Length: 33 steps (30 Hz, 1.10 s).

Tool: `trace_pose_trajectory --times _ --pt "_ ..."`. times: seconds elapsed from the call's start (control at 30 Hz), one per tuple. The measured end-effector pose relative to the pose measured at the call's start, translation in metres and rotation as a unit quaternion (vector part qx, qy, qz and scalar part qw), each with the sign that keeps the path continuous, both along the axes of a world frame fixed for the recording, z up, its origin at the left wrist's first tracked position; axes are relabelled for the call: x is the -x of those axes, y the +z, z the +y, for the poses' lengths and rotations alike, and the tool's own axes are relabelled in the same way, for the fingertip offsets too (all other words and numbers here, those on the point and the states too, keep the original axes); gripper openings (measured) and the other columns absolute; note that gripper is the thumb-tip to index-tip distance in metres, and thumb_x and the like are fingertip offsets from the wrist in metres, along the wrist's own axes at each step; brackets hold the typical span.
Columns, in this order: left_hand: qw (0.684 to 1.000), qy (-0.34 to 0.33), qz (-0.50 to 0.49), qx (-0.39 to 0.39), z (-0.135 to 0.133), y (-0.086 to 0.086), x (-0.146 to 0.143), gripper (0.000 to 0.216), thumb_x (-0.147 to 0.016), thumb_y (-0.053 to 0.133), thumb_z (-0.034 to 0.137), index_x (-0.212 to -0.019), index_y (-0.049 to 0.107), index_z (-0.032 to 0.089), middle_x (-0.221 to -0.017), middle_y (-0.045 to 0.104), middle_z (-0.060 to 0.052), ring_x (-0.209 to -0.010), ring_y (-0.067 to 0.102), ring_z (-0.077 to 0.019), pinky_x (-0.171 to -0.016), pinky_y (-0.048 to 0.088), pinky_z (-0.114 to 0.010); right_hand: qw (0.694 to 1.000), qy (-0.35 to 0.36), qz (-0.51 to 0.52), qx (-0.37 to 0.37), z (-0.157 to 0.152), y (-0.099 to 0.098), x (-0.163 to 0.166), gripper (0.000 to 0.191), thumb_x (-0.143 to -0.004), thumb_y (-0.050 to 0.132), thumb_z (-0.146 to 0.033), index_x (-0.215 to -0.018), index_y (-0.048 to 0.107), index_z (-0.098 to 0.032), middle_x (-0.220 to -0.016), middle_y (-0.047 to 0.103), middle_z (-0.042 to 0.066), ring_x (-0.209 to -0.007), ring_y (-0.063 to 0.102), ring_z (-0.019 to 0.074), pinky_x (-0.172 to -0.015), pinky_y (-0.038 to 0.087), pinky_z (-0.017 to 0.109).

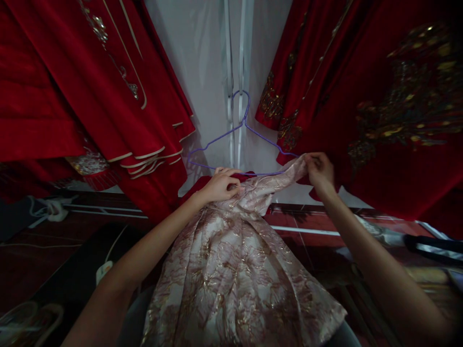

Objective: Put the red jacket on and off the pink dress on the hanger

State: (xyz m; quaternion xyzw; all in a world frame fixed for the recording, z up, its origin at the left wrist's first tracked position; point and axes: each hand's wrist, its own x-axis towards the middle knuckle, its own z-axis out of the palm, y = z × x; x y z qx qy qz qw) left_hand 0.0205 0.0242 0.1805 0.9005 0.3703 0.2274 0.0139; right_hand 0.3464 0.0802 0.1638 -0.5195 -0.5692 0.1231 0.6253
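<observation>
A pale pink brocade dress (231,260) with a shiny raised pattern spreads down in front of me. Above it a purple wire hanger (224,132) hangs by its hook at a white metal rail. One upper part of the dress is drawn over the hanger's right end. My right hand (321,171) pinches the fabric there, at the hanger's right corner. My left hand (223,185) grips the top of the dress just below the hanger's bottom bar, its fingers curled over the cloth. The hanger's left end shows bare.
Red garments with pale trim (144,130) hang at the left, and red garments with gold beading (408,101) at the right. White rail bars (307,231) run low behind the dress. A black-handled object (434,248) lies at the right, a white plug-like item (103,272) at the lower left.
</observation>
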Motion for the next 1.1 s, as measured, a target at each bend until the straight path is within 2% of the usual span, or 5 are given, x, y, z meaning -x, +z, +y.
trace_pose_trajectory --times 0.3,0.43,0.57,0.8,1.1 --pt "0.989 0.081 -0.117 -0.031 0.005 -0.001 0.0 0.028 -0.089 0.046 0.043 -0.085 0.066 0.023 -0.123 0.057 -0.004 -0.116 0.048 -0.0209 -0.102 0.028 -0.041 0.983 0.032 -0.182 -0.009 -0.002 0.046 0.048 0.028 -0.089 0.043 -0.046 -0.082 0.055 -0.021 -0.075 0.061 0.002 -0.072 0.057 0.0171 -0.074 0.043 0.028" --pt "0.888 0.328 -0.289 -0.145 0.02 -0.012 0.049 0.031 -0.089 0.043 0.045 -0.089 0.061 0.02 -0.107 0.059 -0.008 -0.105 0.052 -0.0211 -0.094 0.035 -0.036 0.983 0.028 -0.18 -0.018 0.0 0.043 0.043 0.04 -0.086 0.042 -0.058 -0.078 0.054 -0.021 -0.066 0.057 0.001 -0.061 0.052 0.015 -0.063 0.041 0.027" --pt "0.836 0.414 -0.346 -0.102 0.034 -0.04 0.105 0.031 -0.088 0.044 0.045 -0.085 0.06 0.02 -0.076 0.06 -0.002 -0.076 0.055 -0.0168 -0.078 0.041 -0.029 0.984 0.033 -0.173 -0.039 0.007 0.043 0.039 0.044 -0.082 0.046 -0.063 -0.073 0.054 -0.02 -0.063 0.055 0.001 -0.057 0.047 0.0143 -0.055 0.037 0.027" --pt "0.828 0.357 -0.427 -0.063 0.042 -0.057 0.124 0.031 -0.083 0.05 0.046 -0.08 0.062 0.018 -0.073 0.063 -0.001 -0.069 0.056 -0.014 -0.068 0.043 -0.024 0.984 0.037 -0.173 -0.027 0.012 0.047 0.036 0.041 -0.081 0.049 -0.061 -0.071 0.054 -0.022 -0.065 0.056 0.002 -0.059 0.047 0.0154 -0.056 0.036 0.028" --pt "0.866 0.213 -0.448 -0.061 0.06 0.003 0.095 0.035 -0.08 0.055 0.047 -0.085 0.069 0.016 -0.086 0.071 -0.005 -0.077 0.062 -0.0158 -0.073 0.046 -0.026 0.983 0.089 -0.162 -0.019 0.01 0.047 0.036 0.041 -0.081 0.051 -0.06 -0.068 0.052 -0.021 -0.064 0.054 0.001 -0.06 0.048 0.0148 -0.056 0.038 0.028"
